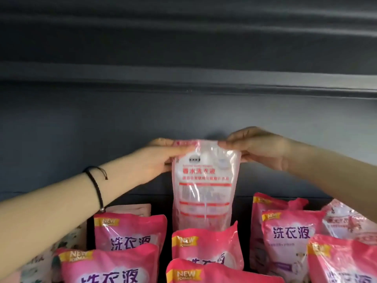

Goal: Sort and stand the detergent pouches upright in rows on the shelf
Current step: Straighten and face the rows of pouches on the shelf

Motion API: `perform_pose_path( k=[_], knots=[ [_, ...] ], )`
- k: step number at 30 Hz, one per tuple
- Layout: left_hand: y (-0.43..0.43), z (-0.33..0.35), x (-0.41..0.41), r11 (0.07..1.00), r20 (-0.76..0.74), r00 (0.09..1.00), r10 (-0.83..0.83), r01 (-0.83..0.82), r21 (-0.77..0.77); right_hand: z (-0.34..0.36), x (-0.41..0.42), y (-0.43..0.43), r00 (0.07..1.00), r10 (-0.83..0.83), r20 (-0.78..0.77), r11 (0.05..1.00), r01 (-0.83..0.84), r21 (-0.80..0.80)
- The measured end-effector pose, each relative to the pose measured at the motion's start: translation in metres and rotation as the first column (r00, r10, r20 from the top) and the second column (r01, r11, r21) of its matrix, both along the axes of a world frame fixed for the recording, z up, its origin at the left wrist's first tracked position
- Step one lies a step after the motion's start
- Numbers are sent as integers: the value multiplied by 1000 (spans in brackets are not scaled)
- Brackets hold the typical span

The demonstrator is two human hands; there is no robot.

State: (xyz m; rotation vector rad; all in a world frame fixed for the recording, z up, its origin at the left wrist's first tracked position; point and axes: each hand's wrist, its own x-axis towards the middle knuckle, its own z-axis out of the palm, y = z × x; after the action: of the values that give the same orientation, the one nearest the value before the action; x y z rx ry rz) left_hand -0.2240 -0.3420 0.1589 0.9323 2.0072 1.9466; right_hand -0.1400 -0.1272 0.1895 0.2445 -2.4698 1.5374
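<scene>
I see left hand (pixel 161 160) and right hand (pixel 259 148) each pinching a top corner of the pale pouch (pixel 204 186), upright behind the pink pouches (pixel 206 244).

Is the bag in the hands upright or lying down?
Upright: the left hand and right hand hold the bag by its top corners.

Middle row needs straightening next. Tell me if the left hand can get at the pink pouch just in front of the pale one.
Probably, but not yet: the left hand pinches a top corner of the pale pouch. Once freed, nothing covers the top edge of the pink pouch below it.
</scene>
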Motion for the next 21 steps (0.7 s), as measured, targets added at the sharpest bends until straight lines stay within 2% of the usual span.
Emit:
perform_pose_path(
  k=[2, 4, 8, 14, 21],
  knots=[
    [8, 24, 10, 984, 90, 996, 0, -16, 180, 13, 1, -6, 998, -8, -69, 972, -8, -234],
    [12, 46, 23, 961, 109, 994, 13, -43, 274, 20, 4, -12, 994, 27, -109, 927, -66, -369],
    [9, 73, 54, 925, 93, 996, 2, -37, 378, 16, 27, -27, 987, 64, -146, 906, -119, -407],
    [6, 71, 112, 879, 158, 987, -39, -41, 475, 14, 86, -45, 954, -128, -271, 832, -46, -553],
    [18, 51, 178, 826, 57, 984, -172, 112, 552, -4, 181, -48, 916, -243, -320, 793, -3, -609]
  ],
)
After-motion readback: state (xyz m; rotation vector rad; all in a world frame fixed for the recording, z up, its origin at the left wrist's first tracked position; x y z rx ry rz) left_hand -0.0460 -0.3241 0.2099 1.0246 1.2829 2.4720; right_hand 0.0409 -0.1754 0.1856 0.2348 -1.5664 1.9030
